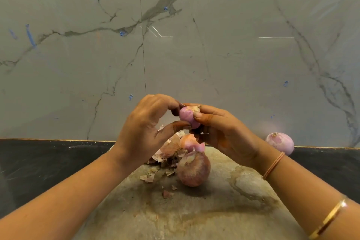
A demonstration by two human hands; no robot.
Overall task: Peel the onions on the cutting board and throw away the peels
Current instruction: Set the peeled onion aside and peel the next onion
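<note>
A small pink onion [186, 116] is held up above the cutting board [194, 212], between both hands. My left hand [144, 128] pinches it with thumb and fingertips from the left. My right hand [224, 132] grips it from the right, thumb across its top where a scrap of dry skin sticks out. Below, a large unpeeled onion [193, 170] sits on the board. Behind it lie another onion [190, 143] and a heap of dry peels [167, 152]. A peeled onion [280, 143] rests on the counter to the right.
The worn board lies on a black counter [48, 161] against a grey marble wall [175, 45]. Small peel scraps [167, 194] are scattered on the board's left part.
</note>
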